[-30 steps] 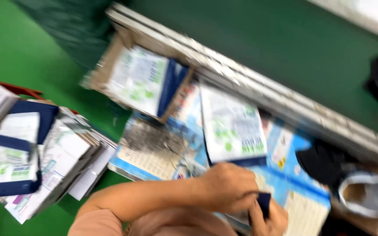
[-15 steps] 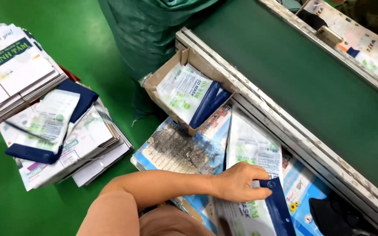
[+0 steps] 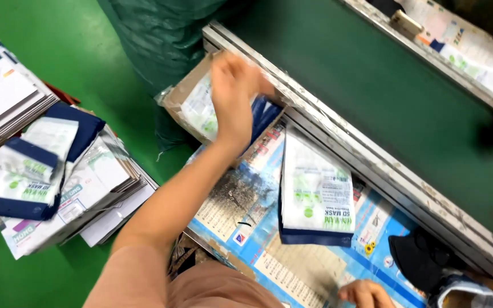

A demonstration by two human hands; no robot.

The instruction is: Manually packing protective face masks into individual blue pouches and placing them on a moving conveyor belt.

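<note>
In the head view, the left hand (image 3: 233, 97) is stretched out over a cardboard box (image 3: 178, 98) of white-and-blue pouches (image 3: 199, 112); it is motion-blurred, so whether its fingers are closed on a pouch cannot be told. A single pouch (image 3: 316, 197) is laid flat on the blue printed sheet (image 3: 246, 217). The right hand (image 3: 366, 294) is seen at the bottom edge, its fingers curled loosely, nothing visibly gripped.
</note>
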